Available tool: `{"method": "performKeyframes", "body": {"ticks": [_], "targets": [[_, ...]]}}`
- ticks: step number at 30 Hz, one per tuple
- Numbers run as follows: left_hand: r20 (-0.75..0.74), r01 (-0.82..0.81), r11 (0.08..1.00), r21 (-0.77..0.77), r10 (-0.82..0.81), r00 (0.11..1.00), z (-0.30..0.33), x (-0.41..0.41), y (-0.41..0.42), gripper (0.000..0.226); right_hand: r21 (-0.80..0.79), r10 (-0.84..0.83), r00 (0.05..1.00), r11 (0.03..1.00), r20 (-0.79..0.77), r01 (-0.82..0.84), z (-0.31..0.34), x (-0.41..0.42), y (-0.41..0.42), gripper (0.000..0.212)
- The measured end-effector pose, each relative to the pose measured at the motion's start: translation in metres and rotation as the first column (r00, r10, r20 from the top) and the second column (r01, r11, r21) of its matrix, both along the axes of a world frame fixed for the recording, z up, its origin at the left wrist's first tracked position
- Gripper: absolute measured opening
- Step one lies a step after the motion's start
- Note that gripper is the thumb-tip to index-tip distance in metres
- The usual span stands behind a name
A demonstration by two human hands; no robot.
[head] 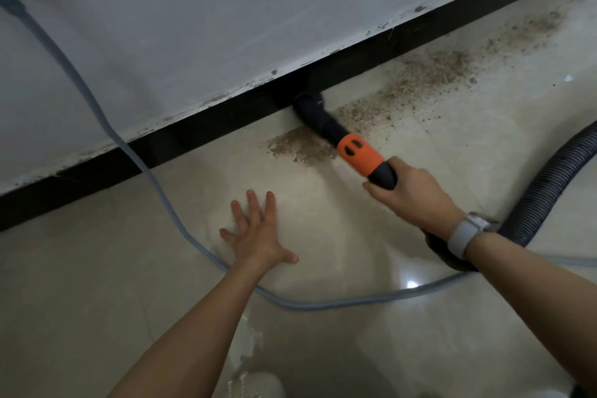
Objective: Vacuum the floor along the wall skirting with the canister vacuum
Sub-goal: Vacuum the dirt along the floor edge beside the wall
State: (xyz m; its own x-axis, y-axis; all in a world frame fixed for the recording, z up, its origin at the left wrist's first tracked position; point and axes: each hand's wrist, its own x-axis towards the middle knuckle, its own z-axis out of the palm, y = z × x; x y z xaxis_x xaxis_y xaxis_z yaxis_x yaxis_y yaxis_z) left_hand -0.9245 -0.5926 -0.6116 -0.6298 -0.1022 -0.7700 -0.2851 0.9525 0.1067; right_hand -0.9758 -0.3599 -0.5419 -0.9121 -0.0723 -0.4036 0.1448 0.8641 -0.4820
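My right hand [410, 195] grips the black end of the vacuum nozzle handle, just behind its orange collar [360, 153]. The black nozzle [315, 110] reaches up and left, its tip against the black skirting [200, 136] at the foot of the grey wall. Brown dust and grit [420, 74] lies on the beige floor along the skirting to the right of the nozzle, with a smaller patch [298, 145] just left of it. The ribbed black hose [546, 184] curves away from under my right wrist to the right. My left hand [258, 233] rests flat on the floor, fingers spread.
A grey power cable [155, 184] hangs down the wall at the left, runs across the floor under my left forearm and leads off to the right. A watch [465, 233] sits on my right wrist. Glossy beige tiles [97, 284] cover the floor in front.
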Motion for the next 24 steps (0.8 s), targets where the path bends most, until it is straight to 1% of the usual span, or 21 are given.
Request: {"method": "performKeyframes", "body": {"ticks": [4, 6, 8, 12, 16, 19, 24], "targets": [[-0.007, 0.017, 1.000, -0.012, -0.017, 1.000, 0.002, 0.001, -0.002, 0.130, 0.078, 0.295, 0.955, 0.953, -0.009, -0.294, 0.001, 0.011, -0.033, 0.034], [-0.003, 0.014, 1.000, -0.018, -0.014, 1.000, 0.003, 0.001, -0.001, 0.130, 0.063, 0.378, 0.926, 0.924, 0.006, -0.378, 0.002, 0.008, -0.048, 0.034], [-0.004, 0.008, 1.000, -0.025, -0.009, 1.000, 0.003, 0.001, -0.001, 0.131, 0.028, 0.416, 0.909, 0.909, 0.027, -0.416, 0.002, 0.001, -0.062, 0.035], [0.006, 0.004, 0.999, -0.035, -0.004, 1.000, 0.001, 0.001, 0.000, 0.131, -0.036, 0.366, 0.930, 0.930, 0.040, -0.365, -0.001, -0.019, -0.066, 0.030], [0.008, 0.010, 0.999, -0.042, -0.010, 1.000, 0.002, 0.000, 0.000, 0.132, -0.005, 0.293, 0.956, 0.956, 0.022, -0.293, -0.007, -0.024, -0.040, 0.027], [0.008, 0.006, 0.999, -0.037, -0.006, 1.000, 0.002, -0.001, 0.001, 0.132, -0.004, 0.206, 0.978, 0.979, 0.020, -0.206, -0.007, -0.025, -0.018, 0.027], [0.001, 0.005, 0.999, -0.035, -0.005, 1.000, 0.000, 0.000, 0.000, 0.132, -0.053, 0.039, 0.999, 0.998, 0.030, -0.037, -0.002, -0.029, 0.012, 0.026]]}}
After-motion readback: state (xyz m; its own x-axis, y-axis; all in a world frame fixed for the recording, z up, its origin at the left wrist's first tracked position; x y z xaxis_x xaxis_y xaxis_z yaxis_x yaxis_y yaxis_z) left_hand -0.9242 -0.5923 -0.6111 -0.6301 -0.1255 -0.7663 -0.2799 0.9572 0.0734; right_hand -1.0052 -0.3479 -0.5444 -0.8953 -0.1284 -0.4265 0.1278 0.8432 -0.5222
